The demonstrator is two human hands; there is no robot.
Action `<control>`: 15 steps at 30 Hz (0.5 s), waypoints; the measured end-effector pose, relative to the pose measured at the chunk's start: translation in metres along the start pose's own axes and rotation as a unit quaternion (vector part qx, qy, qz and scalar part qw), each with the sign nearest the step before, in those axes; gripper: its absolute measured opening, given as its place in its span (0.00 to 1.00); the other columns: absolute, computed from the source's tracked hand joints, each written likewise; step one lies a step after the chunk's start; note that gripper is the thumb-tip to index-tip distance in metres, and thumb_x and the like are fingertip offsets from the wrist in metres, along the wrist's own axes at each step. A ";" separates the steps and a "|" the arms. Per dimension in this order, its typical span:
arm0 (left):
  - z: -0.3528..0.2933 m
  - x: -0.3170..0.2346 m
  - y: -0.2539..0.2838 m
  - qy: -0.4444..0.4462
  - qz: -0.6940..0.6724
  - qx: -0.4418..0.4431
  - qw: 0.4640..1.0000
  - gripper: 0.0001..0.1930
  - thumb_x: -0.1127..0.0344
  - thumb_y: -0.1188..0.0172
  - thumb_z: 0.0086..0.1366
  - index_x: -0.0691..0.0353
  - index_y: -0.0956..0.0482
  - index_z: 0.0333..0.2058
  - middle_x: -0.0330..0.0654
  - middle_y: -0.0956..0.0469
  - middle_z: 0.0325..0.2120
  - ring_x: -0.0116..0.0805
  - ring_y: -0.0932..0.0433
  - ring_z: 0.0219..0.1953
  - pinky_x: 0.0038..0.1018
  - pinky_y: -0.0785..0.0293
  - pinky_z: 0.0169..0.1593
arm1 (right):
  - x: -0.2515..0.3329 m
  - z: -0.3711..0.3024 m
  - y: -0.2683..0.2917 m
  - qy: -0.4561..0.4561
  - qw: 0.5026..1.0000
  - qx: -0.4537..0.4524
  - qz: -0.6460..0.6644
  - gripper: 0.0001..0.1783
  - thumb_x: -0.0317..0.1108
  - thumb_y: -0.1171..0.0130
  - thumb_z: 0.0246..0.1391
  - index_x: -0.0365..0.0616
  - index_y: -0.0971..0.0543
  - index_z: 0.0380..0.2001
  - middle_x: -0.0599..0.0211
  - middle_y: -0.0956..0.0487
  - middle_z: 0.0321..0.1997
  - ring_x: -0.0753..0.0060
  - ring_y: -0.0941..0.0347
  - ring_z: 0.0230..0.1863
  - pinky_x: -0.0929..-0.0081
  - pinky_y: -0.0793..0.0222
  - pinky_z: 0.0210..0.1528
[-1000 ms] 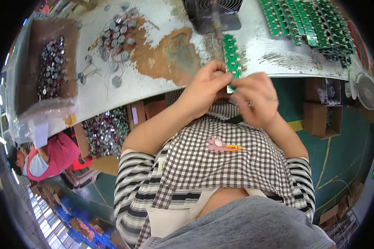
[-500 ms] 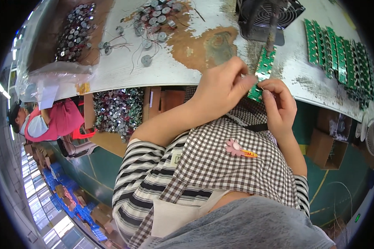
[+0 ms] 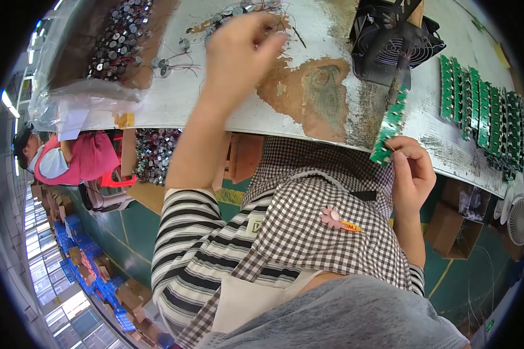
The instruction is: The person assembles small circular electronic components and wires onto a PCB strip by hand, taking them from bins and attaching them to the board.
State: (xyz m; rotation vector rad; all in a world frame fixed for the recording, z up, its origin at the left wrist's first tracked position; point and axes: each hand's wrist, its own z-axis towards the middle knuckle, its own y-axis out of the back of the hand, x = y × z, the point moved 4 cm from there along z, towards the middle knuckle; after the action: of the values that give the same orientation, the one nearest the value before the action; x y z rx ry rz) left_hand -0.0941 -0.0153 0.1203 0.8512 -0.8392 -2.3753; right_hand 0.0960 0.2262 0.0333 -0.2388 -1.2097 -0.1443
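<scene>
We have our left hand (image 3: pixel 239 55) stretched out over the bench (image 3: pixel 308 116), fingers (image 3: pixel 273 36) pinched narrow above the loose heap of small round wired parts (image 3: pixel 239 11); whether a part is already between them we cannot tell. Our right hand (image 3: pixel 410 171) holds a green circuit board strip (image 3: pixel 390 125) by its lower end, at the bench's near edge, the strip slanting up toward the black fan (image 3: pixel 393 41). Further right, a row of similar green strips (image 3: pixel 483 110) lies side by side, which we judge to be work either finished or waiting. At the far left a bag (image 3: pixel 108 46) brims with more round parts. We judge the job to be mid-cycle: board in hand, next part being fetched, and plenty of stock left to fit
</scene>
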 end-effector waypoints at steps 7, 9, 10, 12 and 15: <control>0.025 0.054 -0.022 0.035 0.142 0.117 0.982 0.13 0.61 0.36 0.51 0.62 0.19 0.33 0.42 0.25 0.19 0.34 0.26 0.22 0.27 0.29 0.30 | -0.003 0.016 0.002 0.024 0.992 -0.030 -0.124 0.04 0.19 0.46 0.54 0.34 0.26 0.34 0.59 0.25 0.43 0.80 0.31 0.38 0.85 0.35 0.39; 0.026 0.059 -0.020 0.160 0.029 0.091 0.983 0.11 0.63 0.38 0.50 0.62 0.19 0.30 0.42 0.21 0.21 0.33 0.23 0.24 0.27 0.27 0.32 | -0.005 0.016 0.003 -0.001 0.991 -0.040 -0.127 0.06 0.20 0.45 0.54 0.34 0.25 0.36 0.62 0.25 0.42 0.81 0.32 0.37 0.86 0.35 0.37; 0.024 0.064 -0.015 0.222 -0.059 0.070 0.971 0.10 0.64 0.39 0.50 0.64 0.19 0.29 0.40 0.21 0.22 0.29 0.24 0.24 0.25 0.28 0.32 | -0.005 0.016 0.003 -0.005 0.990 -0.034 -0.135 0.05 0.20 0.45 0.55 0.34 0.25 0.35 0.62 0.25 0.42 0.82 0.32 0.36 0.86 0.35 0.37; 0.022 0.082 -0.009 0.216 -0.146 0.015 0.965 0.09 0.66 0.38 0.55 0.65 0.20 0.30 0.36 0.21 0.22 0.24 0.25 0.24 0.21 0.30 0.29 | -0.004 0.017 0.003 -0.009 0.989 -0.027 -0.142 0.04 0.20 0.45 0.55 0.34 0.26 0.35 0.63 0.25 0.42 0.82 0.32 0.36 0.87 0.36 0.36; 0.019 0.088 -0.002 0.254 -0.432 -0.082 0.861 0.05 0.72 0.39 0.58 0.67 0.21 0.33 0.40 0.22 0.29 0.24 0.27 0.25 0.18 0.32 0.30 | -0.004 0.017 0.004 -0.047 0.993 -0.048 -0.100 0.02 0.21 0.45 0.55 0.34 0.26 0.32 0.63 0.25 0.42 0.83 0.32 0.34 0.87 0.36 0.35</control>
State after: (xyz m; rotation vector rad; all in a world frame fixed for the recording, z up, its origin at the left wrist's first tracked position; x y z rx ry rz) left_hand -0.1681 -0.0600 0.0963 1.9715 0.0063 -2.6129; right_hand 0.0801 0.2343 0.0351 -0.2094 -1.3205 -0.3708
